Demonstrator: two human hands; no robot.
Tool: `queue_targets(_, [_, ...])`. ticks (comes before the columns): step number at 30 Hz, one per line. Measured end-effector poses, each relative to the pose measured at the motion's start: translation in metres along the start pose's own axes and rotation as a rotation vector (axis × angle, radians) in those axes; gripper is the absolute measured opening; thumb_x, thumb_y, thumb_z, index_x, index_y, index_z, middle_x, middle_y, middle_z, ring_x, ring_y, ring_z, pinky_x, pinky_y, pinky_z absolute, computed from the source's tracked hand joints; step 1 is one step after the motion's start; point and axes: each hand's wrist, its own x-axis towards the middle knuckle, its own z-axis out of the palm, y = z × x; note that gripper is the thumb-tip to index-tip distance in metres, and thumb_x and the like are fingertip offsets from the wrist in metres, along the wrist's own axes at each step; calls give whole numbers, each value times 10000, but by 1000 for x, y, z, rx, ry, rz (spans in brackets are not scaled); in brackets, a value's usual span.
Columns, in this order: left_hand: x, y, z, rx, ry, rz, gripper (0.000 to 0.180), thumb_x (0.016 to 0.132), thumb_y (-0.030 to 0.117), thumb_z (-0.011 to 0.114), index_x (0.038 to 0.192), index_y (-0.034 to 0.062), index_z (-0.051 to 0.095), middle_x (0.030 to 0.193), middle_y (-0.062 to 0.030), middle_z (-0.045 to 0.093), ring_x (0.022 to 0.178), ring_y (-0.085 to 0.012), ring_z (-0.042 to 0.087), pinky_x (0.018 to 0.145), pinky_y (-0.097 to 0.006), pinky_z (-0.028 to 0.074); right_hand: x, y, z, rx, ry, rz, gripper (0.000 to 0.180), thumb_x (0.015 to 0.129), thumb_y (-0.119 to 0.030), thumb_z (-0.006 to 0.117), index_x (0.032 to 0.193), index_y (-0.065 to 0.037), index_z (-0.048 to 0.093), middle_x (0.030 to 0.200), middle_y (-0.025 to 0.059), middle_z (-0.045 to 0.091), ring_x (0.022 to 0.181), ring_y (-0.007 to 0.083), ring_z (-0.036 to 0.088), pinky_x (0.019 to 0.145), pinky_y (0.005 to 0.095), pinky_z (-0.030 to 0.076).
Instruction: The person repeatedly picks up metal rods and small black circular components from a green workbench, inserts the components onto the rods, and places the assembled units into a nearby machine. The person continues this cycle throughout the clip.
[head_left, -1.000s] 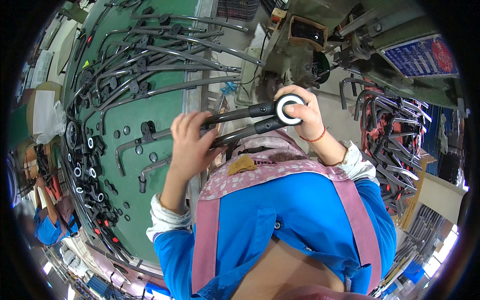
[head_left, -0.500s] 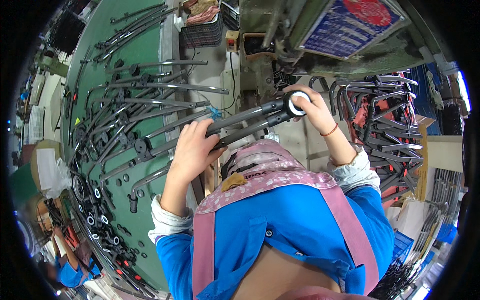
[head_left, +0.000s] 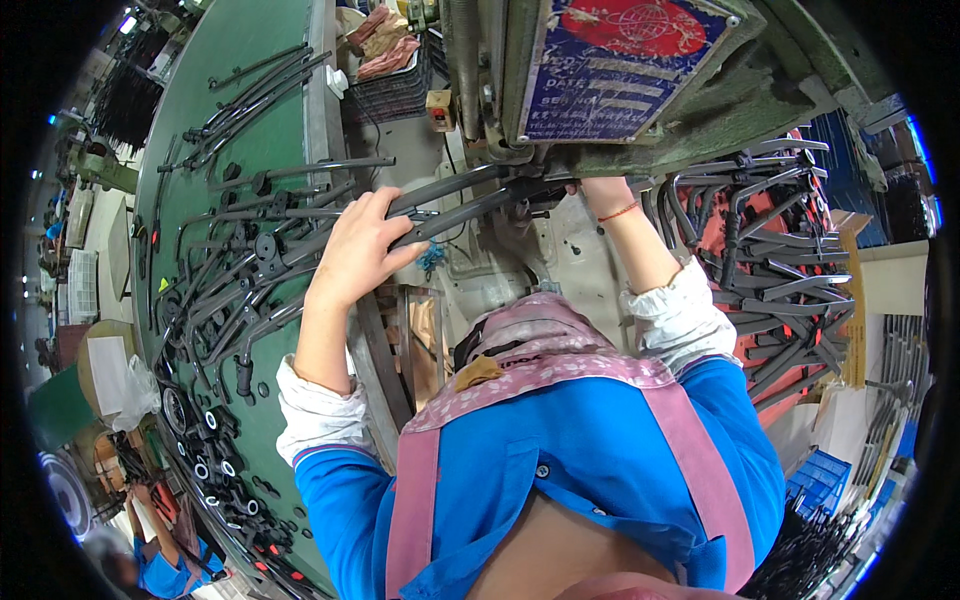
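A dark metal double-tube frame [head_left: 455, 212] slants from the green table up to the machine [head_left: 640, 155] in front of me. My left hand [head_left: 360, 245] is closed over its two tubes near the table edge, thumb stretched along the lower one. At the frame's far end is my right hand [head_left: 603, 192], under the machine's lower edge. Most of its fingers are hidden there; the part that shows is closed against the frame's dark end. The white-and-black wheel at that end is out of sight behind the machine.
More bent tube frames [head_left: 240, 215] lie on the green table [head_left: 260, 110], with small wheels [head_left: 228, 467] nearer me. To the right, tube parts [head_left: 790, 270] are stacked on red material. A dark crate [head_left: 390, 90] with cloths stands ahead. At lower left, another person [head_left: 165, 560] sits.
Both hands have carried the frame forward, and its wheel end has gone under the machine's edge. My right hand has moved up to where the machine covers its fingers.
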Motion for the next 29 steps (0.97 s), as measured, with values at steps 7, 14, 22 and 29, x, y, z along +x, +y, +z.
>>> queue_targets(7, [-2,-13,20,-86,-129,-31,284,767,257,742,820,-5,649,1154,-160,554,1055,-350,548,882,-429,457,3,-11,14,-250,75,-2,138,970,-169,522,1049,-60,551,731,49,591,470,118,546,411,292,447])
queue_targets(14, [-7,-20,34,-50,-166,-57,309,748,260,764,960,50,684,1191,-155,561,1083,-343,553,930,-423,439,3,1,19,-274,87,-2,168,988,-195,484,1085,-75,553,789,45,600,516,127,547,411,290,420])
queue_targets(22, [-71,-45,39,233,30,-364,708,667,172,740,1323,64,496,1205,-146,581,1126,-339,534,948,-439,397,11,42,-6,-172,72,26,210,1008,-224,441,1125,-93,555,855,41,610,568,137,548,411,288,390])
queue_targets(29, [-79,-37,38,214,105,-364,635,613,105,709,1232,83,566,1032,-103,591,1013,-308,549,864,-410,410,14,59,-12,-73,27,72,249,1026,-250,403,1161,-108,557,913,37,619,614,145,549,411,287,364])
